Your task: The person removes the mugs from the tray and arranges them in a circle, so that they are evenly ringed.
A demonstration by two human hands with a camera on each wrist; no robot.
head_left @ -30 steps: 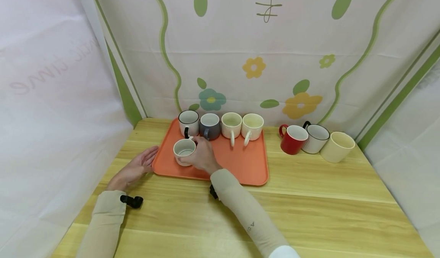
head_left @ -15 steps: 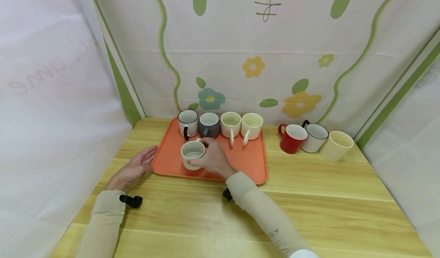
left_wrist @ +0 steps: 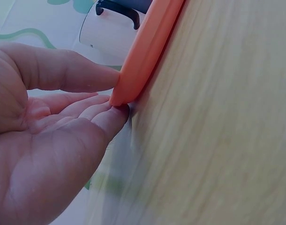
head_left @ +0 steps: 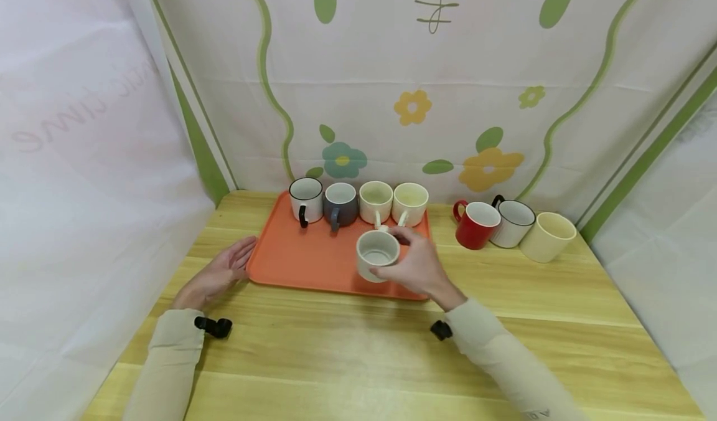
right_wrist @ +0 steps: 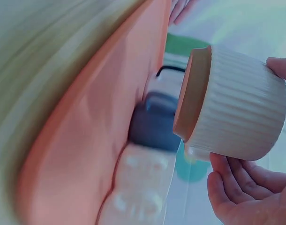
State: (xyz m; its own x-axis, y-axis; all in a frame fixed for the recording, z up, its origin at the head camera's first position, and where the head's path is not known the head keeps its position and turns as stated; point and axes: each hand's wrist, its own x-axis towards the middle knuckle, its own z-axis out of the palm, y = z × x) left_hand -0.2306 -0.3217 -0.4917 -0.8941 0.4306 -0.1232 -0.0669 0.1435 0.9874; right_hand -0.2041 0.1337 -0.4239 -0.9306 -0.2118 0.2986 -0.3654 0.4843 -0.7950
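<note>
My right hand (head_left: pixel 417 266) grips a pale ribbed mug (head_left: pixel 374 260) between thumb and fingers. The mug is held above the right half of the orange tray (head_left: pixel 302 259); in the right wrist view its unglazed base (right_wrist: pixel 194 96) hangs clear of the tray. My left hand (head_left: pixel 223 273) lies at the tray's left edge, palm showing and fingers fairly straight. In the left wrist view the thumb and fingertips touch the tray's rim (left_wrist: pixel 138 61). Along the tray's back stand a white mug with black handle (head_left: pixel 306 202), a grey-blue mug (head_left: pixel 343 206) and two cream mugs (head_left: pixel 376 202).
Right of the tray, on the wooden table (head_left: pixel 358 359), stand a red mug (head_left: pixel 473 229), a white mug with a dark rim (head_left: pixel 511 229) and a cream-yellow mug (head_left: pixel 548 239). A printed curtain (head_left: pixel 358 85) hangs behind the table.
My right hand has carried the ribbed mug from the tray's left part to the right. My left hand has stayed at the tray's edge.
</note>
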